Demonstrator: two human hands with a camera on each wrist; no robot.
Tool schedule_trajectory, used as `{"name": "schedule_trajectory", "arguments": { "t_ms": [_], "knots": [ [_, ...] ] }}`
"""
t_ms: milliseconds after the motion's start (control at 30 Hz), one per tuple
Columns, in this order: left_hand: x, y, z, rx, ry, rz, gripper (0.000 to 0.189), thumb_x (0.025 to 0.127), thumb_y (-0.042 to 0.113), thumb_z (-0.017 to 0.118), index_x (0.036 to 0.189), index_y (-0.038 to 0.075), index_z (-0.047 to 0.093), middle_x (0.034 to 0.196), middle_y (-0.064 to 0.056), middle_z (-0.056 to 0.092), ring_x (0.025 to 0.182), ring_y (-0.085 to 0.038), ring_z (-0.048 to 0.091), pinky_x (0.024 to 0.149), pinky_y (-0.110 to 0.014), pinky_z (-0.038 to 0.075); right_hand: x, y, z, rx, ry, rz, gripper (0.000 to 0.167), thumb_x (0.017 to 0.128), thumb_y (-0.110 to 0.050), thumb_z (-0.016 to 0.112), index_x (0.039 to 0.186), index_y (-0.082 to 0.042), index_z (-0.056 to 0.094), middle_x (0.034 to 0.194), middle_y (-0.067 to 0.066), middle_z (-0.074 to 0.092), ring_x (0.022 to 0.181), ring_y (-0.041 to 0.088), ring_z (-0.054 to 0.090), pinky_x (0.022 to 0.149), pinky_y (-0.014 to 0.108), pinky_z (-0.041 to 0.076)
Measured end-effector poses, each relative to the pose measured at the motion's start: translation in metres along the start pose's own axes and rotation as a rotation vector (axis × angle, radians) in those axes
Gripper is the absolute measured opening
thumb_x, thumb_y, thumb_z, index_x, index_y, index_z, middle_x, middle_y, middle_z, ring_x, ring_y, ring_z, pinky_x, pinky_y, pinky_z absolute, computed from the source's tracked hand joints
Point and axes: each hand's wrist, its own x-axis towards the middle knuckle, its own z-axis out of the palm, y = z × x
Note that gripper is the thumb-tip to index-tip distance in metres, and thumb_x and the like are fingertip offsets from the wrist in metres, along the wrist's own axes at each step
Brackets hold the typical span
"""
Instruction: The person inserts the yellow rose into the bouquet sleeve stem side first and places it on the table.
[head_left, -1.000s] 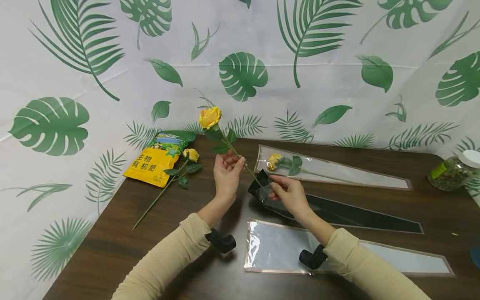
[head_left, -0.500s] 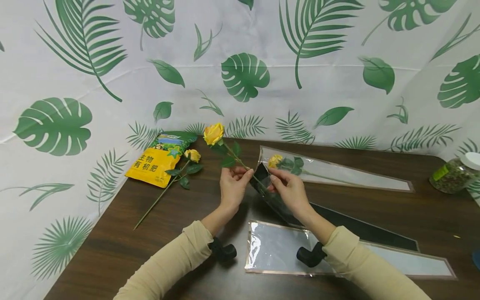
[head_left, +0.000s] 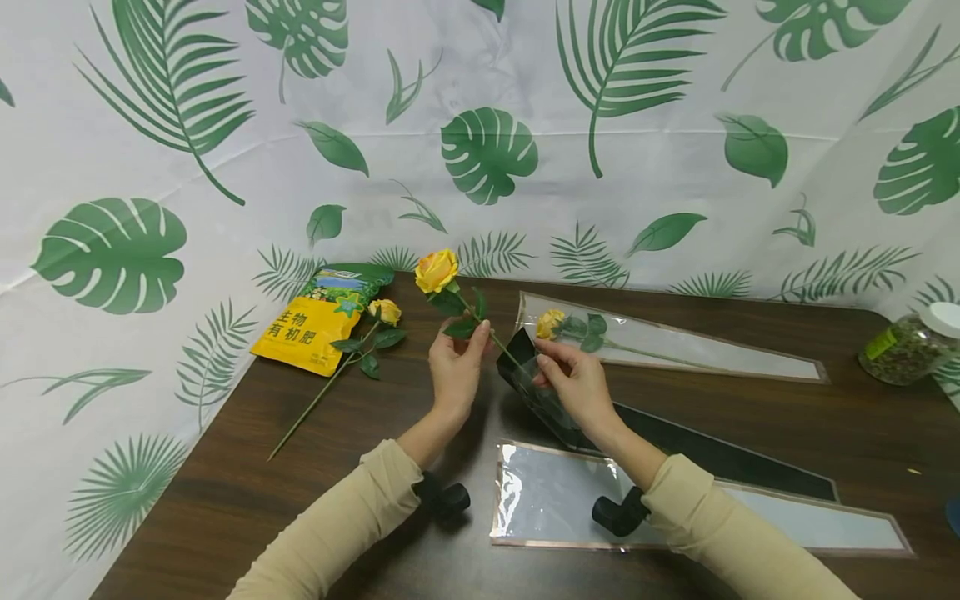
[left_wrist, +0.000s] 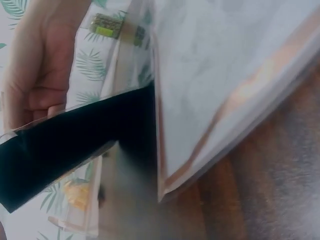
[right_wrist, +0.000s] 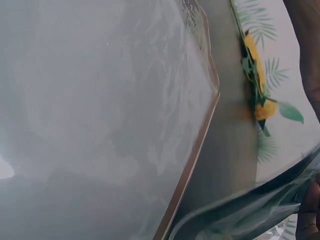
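Note:
A yellow rose [head_left: 437, 271] with green leaves is pinched by its stem in my left hand [head_left: 454, 375]. Its stem slants down to the right into the open mouth of a black flower sleeve [head_left: 720, 454]. My right hand [head_left: 583, 390] pinches the clear front edge of that sleeve, keeping its mouth apart. In the left wrist view the black sleeve [left_wrist: 80, 135] stands with its edge raised, and the right wrist view shows part of the same sleeve [right_wrist: 255, 210]. The lower end of the stem is hard to make out inside.
A second yellow rose [head_left: 386, 312] lies left beside a yellow fertilizer bag [head_left: 296, 333]. Behind the hands, a white sleeve [head_left: 757, 358] contains another rose [head_left: 550, 322]. Another white sleeve [head_left: 555, 492] lies in front. A white-lidded jar [head_left: 907, 346] stands far right.
The rose dipped toward the sleeve, its stem moving into the mouth. Since then my left hand has shifted slightly back up the stem, near the leaves. The right hand still holds the sleeve's edge.

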Motion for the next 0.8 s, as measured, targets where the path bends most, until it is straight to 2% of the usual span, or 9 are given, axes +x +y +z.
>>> {"name": "schedule_trajectory", "arguments": {
  "t_ms": [100,200,333,400,467,533,633,733,800],
  "knots": [
    [0.003,0.002,-0.001,-0.046,-0.015,0.004,0.028,0.088,0.005,0.065,0.111,-0.007,0.055,0.095,-0.022,0.064,0.076,-0.009,0.065,0.071,-0.027,0.056,-0.001,-0.001,0.001,-0.015,0.003,-0.007,0.028,0.092,0.000,0.057,0.118,0.009,0.060,0.075,0.022,0.066,0.060,0.002,0.060,0.058,0.018,0.051],
    [0.001,0.003,-0.001,-0.046,-0.049,-0.009,0.033,0.086,0.003,0.066,0.116,-0.003,0.052,0.098,-0.021,0.063,0.078,-0.010,0.066,0.073,-0.033,0.057,-0.001,-0.003,0.001,-0.022,0.009,-0.009,0.028,0.092,-0.002,0.057,0.118,0.008,0.060,0.076,0.021,0.066,0.061,0.003,0.060,0.058,0.018,0.051],
    [-0.004,0.002,-0.001,0.094,-0.066,-0.030,0.029,0.084,0.007,0.070,0.108,-0.002,0.056,0.091,-0.017,0.065,0.073,-0.007,0.063,0.069,-0.027,0.055,0.001,-0.003,0.002,-0.012,0.018,0.000,0.028,0.092,-0.002,0.057,0.118,0.006,0.061,0.079,0.021,0.065,0.062,0.001,0.059,0.059,0.017,0.051],
    [-0.007,0.001,-0.001,0.178,-0.070,-0.059,0.026,0.082,0.010,0.072,0.101,-0.002,0.059,0.086,-0.015,0.066,0.071,-0.005,0.060,0.065,-0.020,0.051,0.003,-0.003,0.002,0.002,0.021,0.004,0.028,0.092,-0.001,0.056,0.119,0.007,0.060,0.082,0.023,0.064,0.062,-0.001,0.059,0.061,0.016,0.052],
    [-0.009,-0.001,-0.001,0.243,-0.086,-0.098,0.023,0.081,0.013,0.074,0.095,-0.002,0.062,0.082,-0.012,0.066,0.069,-0.005,0.056,0.063,-0.020,0.047,0.003,-0.003,0.003,0.008,0.022,-0.006,0.028,0.092,0.000,0.056,0.119,0.008,0.060,0.088,0.025,0.064,0.063,-0.002,0.059,0.062,0.016,0.052],
    [-0.012,-0.003,-0.001,0.269,-0.112,-0.134,0.023,0.081,0.015,0.075,0.093,-0.001,0.065,0.083,-0.010,0.067,0.071,-0.005,0.056,0.064,-0.021,0.048,0.004,-0.004,0.003,-0.001,0.018,-0.018,0.028,0.092,0.000,0.056,0.119,0.008,0.060,0.092,0.026,0.064,0.063,-0.002,0.059,0.064,0.015,0.053],
    [-0.014,-0.004,-0.002,0.242,-0.142,-0.147,0.026,0.084,0.018,0.072,0.103,0.001,0.067,0.094,-0.011,0.069,0.079,-0.009,0.061,0.071,-0.024,0.050,0.004,-0.004,0.003,-0.022,0.014,-0.038,0.028,0.092,0.000,0.056,0.119,0.008,0.060,0.096,0.025,0.063,0.064,-0.002,0.059,0.065,0.015,0.053],
    [-0.016,-0.001,-0.003,0.180,-0.127,-0.126,0.034,0.092,0.024,0.062,0.120,0.005,0.063,0.110,-0.012,0.068,0.099,-0.015,0.063,0.085,-0.029,0.051,0.005,-0.003,0.001,-0.029,0.027,-0.045,0.028,0.091,0.001,0.057,0.118,0.007,0.061,0.092,0.023,0.062,0.064,-0.002,0.059,0.064,0.016,0.053],
    [-0.017,0.000,-0.005,0.128,-0.101,-0.117,0.035,0.096,0.025,0.056,0.124,0.005,0.060,0.114,-0.014,0.066,0.108,-0.018,0.061,0.092,-0.032,0.049,0.006,-0.003,0.000,-0.024,0.038,-0.047,0.028,0.091,0.001,0.057,0.118,0.006,0.061,0.090,0.023,0.062,0.063,-0.002,0.059,0.064,0.016,0.053]
  ]
}}
